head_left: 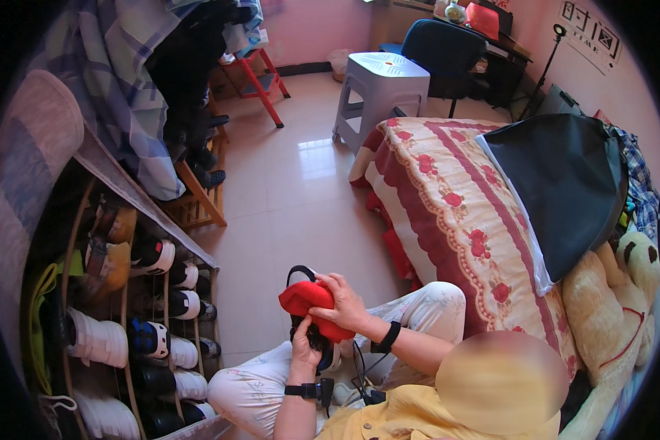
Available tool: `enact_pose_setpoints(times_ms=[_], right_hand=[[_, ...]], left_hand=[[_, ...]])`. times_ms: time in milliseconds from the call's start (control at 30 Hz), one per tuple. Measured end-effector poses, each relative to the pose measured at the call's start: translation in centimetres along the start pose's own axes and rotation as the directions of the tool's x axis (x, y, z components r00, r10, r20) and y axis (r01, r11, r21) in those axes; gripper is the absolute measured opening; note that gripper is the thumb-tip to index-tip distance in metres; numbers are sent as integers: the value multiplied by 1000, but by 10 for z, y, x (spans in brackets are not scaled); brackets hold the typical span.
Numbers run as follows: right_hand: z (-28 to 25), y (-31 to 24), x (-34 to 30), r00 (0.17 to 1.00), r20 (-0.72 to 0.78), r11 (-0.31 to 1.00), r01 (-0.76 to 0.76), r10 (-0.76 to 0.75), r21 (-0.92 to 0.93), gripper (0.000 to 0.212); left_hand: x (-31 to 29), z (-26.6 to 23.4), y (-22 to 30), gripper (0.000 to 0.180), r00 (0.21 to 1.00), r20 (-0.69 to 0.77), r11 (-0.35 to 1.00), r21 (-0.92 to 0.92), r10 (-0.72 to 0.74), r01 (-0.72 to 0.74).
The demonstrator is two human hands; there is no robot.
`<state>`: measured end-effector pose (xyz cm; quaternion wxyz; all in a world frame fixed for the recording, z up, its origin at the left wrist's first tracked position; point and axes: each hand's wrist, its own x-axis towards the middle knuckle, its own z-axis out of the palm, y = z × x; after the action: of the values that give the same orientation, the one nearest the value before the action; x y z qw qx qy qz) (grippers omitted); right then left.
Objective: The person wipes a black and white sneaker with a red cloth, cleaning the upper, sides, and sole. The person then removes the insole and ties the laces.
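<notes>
In front of my knees, a dark shoe with a white edge is held up, mostly covered by a red cloth. My right hand is closed on the cloth, its fingers bent over the upper part and pressing it against the shoe. Lower down, my left hand grips the dark part of the shoe, with the thumb against the cloth's lower edge. The palms and much of the shoe are hidden.
To my left stands a fabric-covered shoe rack with several shoes on its bars. A bed with a flowered cover is at the right, bearing a black bag-like item and a plush toy. Ahead are a grey plastic stool and a red step stool.
</notes>
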<state>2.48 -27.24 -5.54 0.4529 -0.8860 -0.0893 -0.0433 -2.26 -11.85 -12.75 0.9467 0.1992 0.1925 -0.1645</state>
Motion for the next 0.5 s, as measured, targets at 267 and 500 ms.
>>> enact_pose_setpoints(times_ms=[267, 500], right_hand=[[14, -11, -6, 965, 248, 994, 98, -86, -38, 58], [11, -10, -31, 894, 448, 984, -107, 31, 145, 59]], left_hand=[[-1, -5, 4, 61, 997, 46, 998, -3, 59, -58], [-7, -13, 23, 51, 995, -27, 995, 35, 95, -94]])
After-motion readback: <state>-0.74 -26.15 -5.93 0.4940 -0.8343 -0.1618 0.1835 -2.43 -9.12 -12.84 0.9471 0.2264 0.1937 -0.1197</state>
